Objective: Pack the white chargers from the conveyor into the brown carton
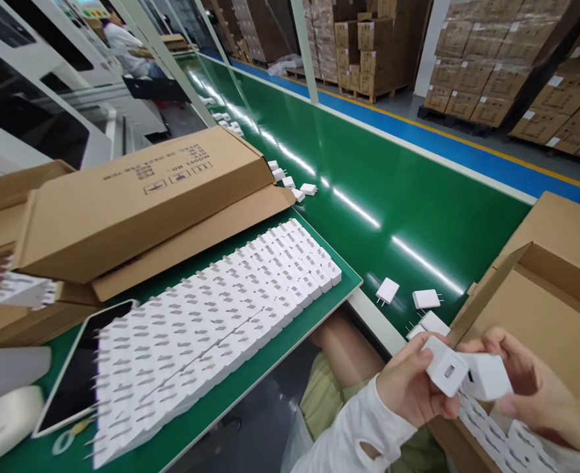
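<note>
I have the left hand [412, 387] pinching a white charger [447, 366], right beside the second charger [490, 378] that my right hand [533, 381] pinches, with packed chargers [489, 432] beneath that grip.

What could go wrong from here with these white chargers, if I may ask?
The left hand and right hand hold white chargers close together, so these might knock and scuff. The charger block stands near the front edge of the green table; a bump could push some off. The flap of the printed carton lies close behind, so moving it might disturb those rows.
</note>
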A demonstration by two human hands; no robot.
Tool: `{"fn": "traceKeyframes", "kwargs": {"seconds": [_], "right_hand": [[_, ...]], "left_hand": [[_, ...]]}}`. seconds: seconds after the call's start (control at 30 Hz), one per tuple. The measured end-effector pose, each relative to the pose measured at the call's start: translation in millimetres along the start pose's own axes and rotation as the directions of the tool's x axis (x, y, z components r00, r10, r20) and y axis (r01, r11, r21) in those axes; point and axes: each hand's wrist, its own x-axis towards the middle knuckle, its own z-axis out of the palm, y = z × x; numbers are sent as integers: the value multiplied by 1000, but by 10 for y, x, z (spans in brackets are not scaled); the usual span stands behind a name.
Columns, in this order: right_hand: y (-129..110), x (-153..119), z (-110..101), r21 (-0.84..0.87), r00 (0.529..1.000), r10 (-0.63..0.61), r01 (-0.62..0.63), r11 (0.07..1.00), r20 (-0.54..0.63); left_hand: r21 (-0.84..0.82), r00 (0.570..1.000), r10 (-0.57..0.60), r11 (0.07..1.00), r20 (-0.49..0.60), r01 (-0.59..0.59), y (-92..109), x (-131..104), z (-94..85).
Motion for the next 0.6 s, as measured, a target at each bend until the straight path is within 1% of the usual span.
{"fn": "traceKeyframes", "kwargs": {"seconds": [0.07,0.13,0.17,0.2,0.27,0.33,0.4,0.47,0.53,0.6], "right_hand": [[101,-124,139,168,997,52,-43,985,-48],[154,-196,235,296,993,82,-55,954,-79],[177,-216,257,334,995,81,-55,941,-64],[204,-229,261,361,998,59,-47,931,-22],[278,-245,226,391,997,2,-30,920,72],[369,-263,163,414,994,-29,-19,910,108],[446,-291,111,432,995,-38,-7,902,95],[485,-321,91,428,995,-46,4,904,89],[487,-342,103,386,996,-69,41,922,57],[466,-352,122,313,995,-95,90,945,-1]], "left_hand": [[41,998,-12,999,67,9,-64,-8,-5],[48,995,-6,999,100,1,-94,-13,-6],[48,994,-2,999,114,-3,-105,-14,-2],[49,992,-6,999,127,0,-115,-15,5],[51,987,-16,999,162,8,-134,-19,26],[43,980,-9,999,199,0,-156,-25,55],[19,975,14,1000,221,-19,-181,-37,84],[0,975,31,999,221,-32,-213,-53,104],[6,978,27,1000,207,-29,-252,-72,114],[30,980,6,999,197,-12,-286,-93,120]]}}
